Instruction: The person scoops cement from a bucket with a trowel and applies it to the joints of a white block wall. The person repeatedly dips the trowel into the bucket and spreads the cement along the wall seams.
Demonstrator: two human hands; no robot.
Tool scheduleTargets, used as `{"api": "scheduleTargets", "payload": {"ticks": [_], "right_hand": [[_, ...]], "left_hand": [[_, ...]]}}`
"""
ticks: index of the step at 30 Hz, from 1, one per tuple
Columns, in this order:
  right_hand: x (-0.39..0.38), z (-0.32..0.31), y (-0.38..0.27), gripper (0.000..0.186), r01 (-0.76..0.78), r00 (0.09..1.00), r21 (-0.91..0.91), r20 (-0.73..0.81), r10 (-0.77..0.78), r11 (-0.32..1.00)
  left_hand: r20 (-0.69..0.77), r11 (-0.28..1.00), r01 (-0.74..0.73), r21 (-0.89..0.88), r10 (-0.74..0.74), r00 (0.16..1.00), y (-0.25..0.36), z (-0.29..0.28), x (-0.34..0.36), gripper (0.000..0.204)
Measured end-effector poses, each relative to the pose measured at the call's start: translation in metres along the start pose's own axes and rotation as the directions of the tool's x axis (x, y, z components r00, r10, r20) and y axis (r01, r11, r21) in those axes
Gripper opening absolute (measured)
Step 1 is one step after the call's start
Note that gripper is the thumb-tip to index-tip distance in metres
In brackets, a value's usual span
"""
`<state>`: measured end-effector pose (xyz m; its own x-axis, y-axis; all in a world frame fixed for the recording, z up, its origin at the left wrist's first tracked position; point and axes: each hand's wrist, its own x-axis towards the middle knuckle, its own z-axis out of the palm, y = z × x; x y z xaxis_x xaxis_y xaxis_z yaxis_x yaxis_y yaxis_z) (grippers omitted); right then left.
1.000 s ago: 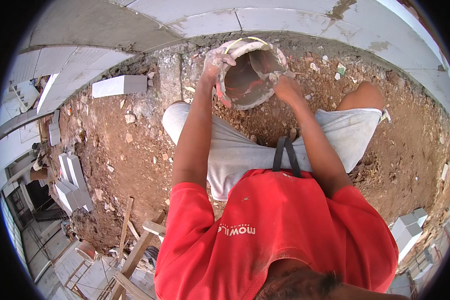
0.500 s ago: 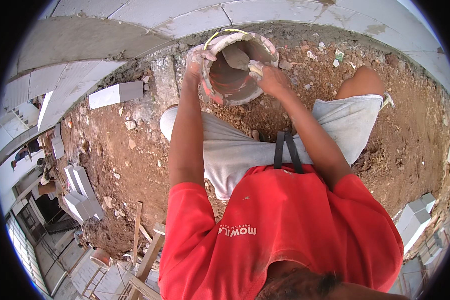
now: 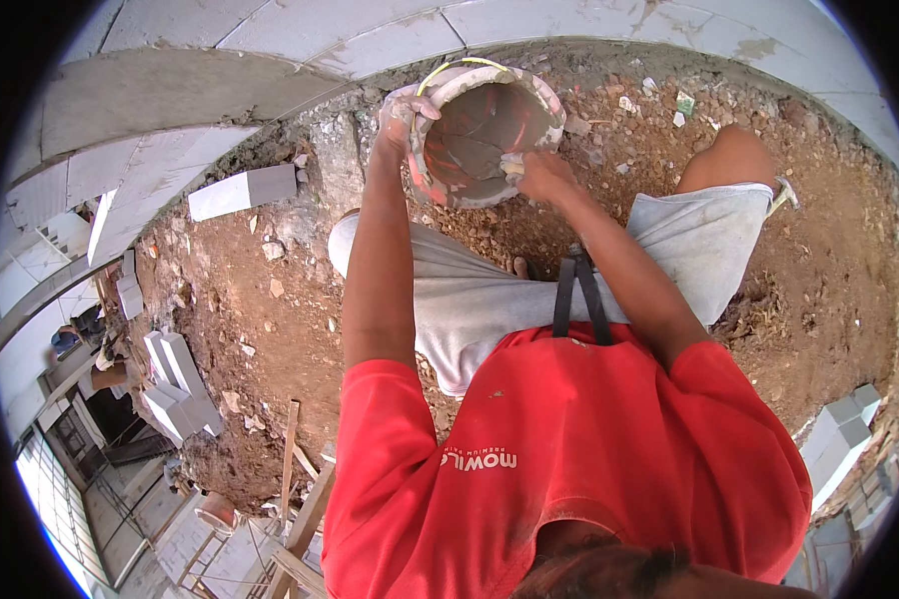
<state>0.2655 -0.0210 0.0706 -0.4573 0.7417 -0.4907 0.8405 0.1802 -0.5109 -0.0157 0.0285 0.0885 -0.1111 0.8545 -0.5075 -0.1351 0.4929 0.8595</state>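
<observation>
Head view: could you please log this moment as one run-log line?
left hand: grips bucket rim | right hand: at rim, reaching inside | bucket: mortar-smeared, tilted | ground: red dirt

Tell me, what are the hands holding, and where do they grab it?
The left hand grips the mortar-smeared bucket by its rim. The right hand reaches over the opposite rim, clutching something pale inside; what it is cannot be told.
</observation>
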Motion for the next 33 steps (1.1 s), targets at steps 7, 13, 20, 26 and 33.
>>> {"api": "scheduleTargets", "payload": {"ticks": [7,13,20,26,33], "right_hand": [[0.001,-0.012,-0.003,0.050,-0.010,0.992,0.148,-0.121,0.028,0.989],[-0.005,-0.017,0.008,0.049,-0.089,0.993,0.093,-0.065,0.096,0.992],[-0.006,-0.005,0.012,0.052,-0.066,0.997,0.157,-0.032,0.072,0.985],[-0.010,-0.023,0.008,0.051,-0.017,0.987,0.125,-0.158,0.036,0.992],[-0.008,-0.007,0.020,0.045,-0.138,0.989,0.044,-0.041,0.139,0.990]], "left_hand": [[-0.027,0.998,0.056,0.001,-0.056,0.998,0.015,0.021,-0.013,0.038],[0.065,0.994,-0.096,0.048,0.093,0.994,0.008,0.019,-0.012,0.017],[0.219,0.990,-0.119,0.077,0.099,0.971,0.021,0.052,0.001,0.026],[0.271,0.989,-0.126,0.083,0.099,0.957,0.011,0.036,0.001,0.024],[0.235,0.977,-0.188,0.095,0.162,0.958,0.013,0.047,0.009,0.018]]}}
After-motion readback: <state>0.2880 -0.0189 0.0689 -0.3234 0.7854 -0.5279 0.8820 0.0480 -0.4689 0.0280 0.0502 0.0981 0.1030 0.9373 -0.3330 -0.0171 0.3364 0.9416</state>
